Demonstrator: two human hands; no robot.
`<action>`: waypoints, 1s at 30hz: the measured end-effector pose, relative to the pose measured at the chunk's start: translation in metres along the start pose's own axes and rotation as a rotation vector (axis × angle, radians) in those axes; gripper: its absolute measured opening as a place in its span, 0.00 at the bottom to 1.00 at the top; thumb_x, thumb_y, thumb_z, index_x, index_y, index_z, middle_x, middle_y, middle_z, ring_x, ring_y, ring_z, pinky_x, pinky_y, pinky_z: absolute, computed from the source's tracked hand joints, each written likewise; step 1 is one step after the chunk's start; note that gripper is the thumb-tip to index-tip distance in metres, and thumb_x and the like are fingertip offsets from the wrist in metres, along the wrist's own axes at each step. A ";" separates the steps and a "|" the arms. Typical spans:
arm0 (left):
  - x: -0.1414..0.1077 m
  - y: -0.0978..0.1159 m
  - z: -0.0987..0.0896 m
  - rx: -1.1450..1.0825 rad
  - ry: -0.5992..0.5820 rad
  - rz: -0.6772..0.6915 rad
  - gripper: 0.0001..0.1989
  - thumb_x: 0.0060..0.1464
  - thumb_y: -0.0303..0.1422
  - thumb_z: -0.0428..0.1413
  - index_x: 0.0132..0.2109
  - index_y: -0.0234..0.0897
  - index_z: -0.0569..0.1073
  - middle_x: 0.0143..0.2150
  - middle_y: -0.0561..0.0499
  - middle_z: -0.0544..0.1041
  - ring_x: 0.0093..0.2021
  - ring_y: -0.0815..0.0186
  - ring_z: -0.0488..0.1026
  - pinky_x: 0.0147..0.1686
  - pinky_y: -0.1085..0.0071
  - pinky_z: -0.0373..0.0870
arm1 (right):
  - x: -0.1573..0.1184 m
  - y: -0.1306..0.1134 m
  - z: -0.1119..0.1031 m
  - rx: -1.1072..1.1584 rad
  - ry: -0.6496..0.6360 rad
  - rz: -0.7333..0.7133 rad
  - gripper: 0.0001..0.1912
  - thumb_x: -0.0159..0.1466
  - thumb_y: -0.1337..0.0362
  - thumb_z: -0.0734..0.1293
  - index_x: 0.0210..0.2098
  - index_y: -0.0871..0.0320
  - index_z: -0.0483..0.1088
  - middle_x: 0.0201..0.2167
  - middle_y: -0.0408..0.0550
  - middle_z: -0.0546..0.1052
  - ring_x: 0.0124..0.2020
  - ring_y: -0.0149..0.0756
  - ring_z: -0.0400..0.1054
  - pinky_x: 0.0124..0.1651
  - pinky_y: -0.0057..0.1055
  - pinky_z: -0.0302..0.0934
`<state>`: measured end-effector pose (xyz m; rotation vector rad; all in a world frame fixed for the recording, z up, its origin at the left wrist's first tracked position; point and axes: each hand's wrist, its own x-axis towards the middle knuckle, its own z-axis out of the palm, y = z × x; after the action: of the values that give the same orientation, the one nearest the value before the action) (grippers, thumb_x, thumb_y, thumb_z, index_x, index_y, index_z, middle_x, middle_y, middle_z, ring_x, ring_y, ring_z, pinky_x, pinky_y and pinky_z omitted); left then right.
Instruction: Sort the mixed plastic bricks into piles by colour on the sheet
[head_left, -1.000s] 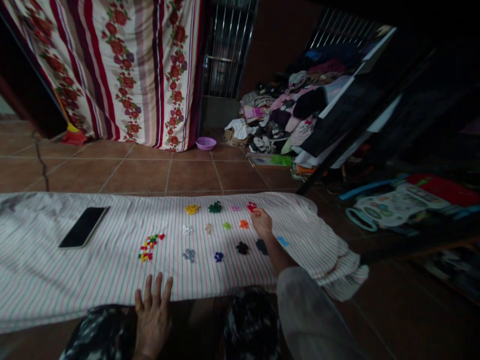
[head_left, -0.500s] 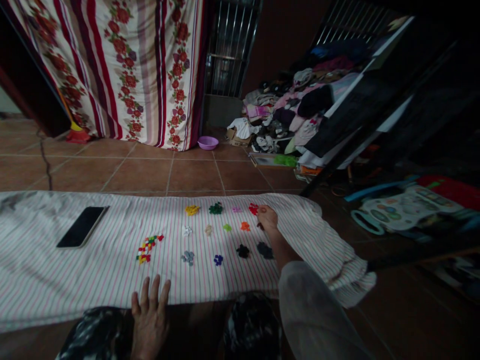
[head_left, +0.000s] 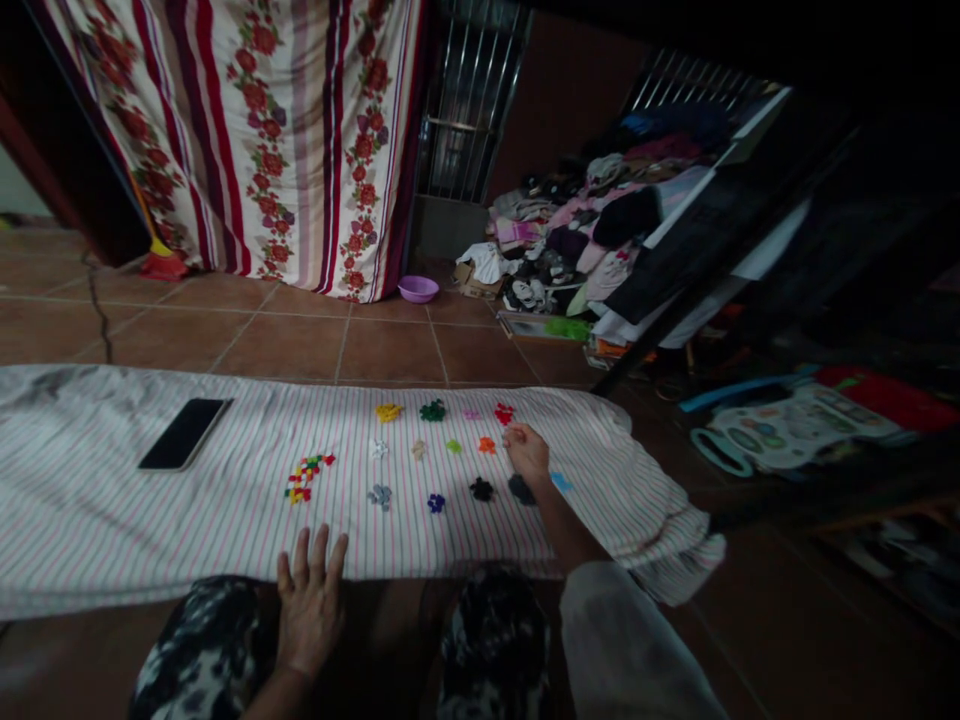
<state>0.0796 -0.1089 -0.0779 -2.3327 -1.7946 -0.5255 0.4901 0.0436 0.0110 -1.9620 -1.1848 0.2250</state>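
Observation:
My right hand (head_left: 529,452) hovers near the red pieces (head_left: 504,412) and the orange pieces (head_left: 487,445), its fingers pinched together. Whatever the pinch holds is too small to make out. My left hand (head_left: 310,592) is open, fingers spread, at the cloth's near edge. Beyond it lies a joined pattern of small red, yellow, white and green bricks (head_left: 306,476). Sorted little piles stand to its right: yellow pieces (head_left: 388,412), dark green pieces (head_left: 433,411), white pieces (head_left: 379,449), grey pieces (head_left: 380,496), blue pieces (head_left: 436,503) and black pieces (head_left: 481,489).
A striped cloth (head_left: 225,530) covers the low surface. On its left lies a dark-screened phone (head_left: 184,434). Light blue pieces (head_left: 561,482) sit right of my forearm. Across the tiled floor are a purple basin (head_left: 418,289) and heaped clothes (head_left: 570,220).
My right hand has drawn back slightly from the red pile towards me, fingers still pinched. The light blue pieces have come into view. My left hand stays open; the camera view has shifted a little.

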 end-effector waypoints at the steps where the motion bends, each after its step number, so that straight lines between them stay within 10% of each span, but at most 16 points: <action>1: 0.001 0.001 -0.001 -0.003 0.003 -0.006 0.35 0.46 0.35 0.58 0.63 0.42 0.65 0.67 0.42 0.61 0.71 0.47 0.42 0.66 0.41 0.40 | -0.006 -0.006 0.004 0.057 -0.032 0.010 0.14 0.57 0.62 0.59 0.37 0.59 0.73 0.27 0.46 0.78 0.31 0.35 0.74 0.41 0.31 0.67; 21: 0.005 0.006 -0.007 -0.026 -0.023 -0.020 0.39 0.47 0.35 0.57 0.67 0.43 0.58 0.70 0.41 0.55 0.71 0.45 0.41 0.66 0.40 0.40 | -0.174 -0.169 0.119 0.192 -0.669 -0.373 0.11 0.63 0.66 0.62 0.41 0.55 0.75 0.38 0.44 0.80 0.37 0.32 0.74 0.43 0.27 0.66; 30: 0.007 0.006 -0.004 -0.021 -0.094 -0.036 0.34 0.50 0.36 0.55 0.65 0.44 0.61 0.69 0.42 0.57 0.71 0.45 0.45 0.66 0.40 0.39 | -0.209 -0.206 0.152 0.002 -0.713 -0.400 0.14 0.63 0.67 0.63 0.46 0.52 0.74 0.44 0.45 0.78 0.42 0.32 0.72 0.46 0.26 0.63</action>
<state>0.0867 -0.1053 -0.0714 -2.3809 -1.8834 -0.4488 0.1617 0.0056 0.0087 -1.6277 -1.9917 0.7519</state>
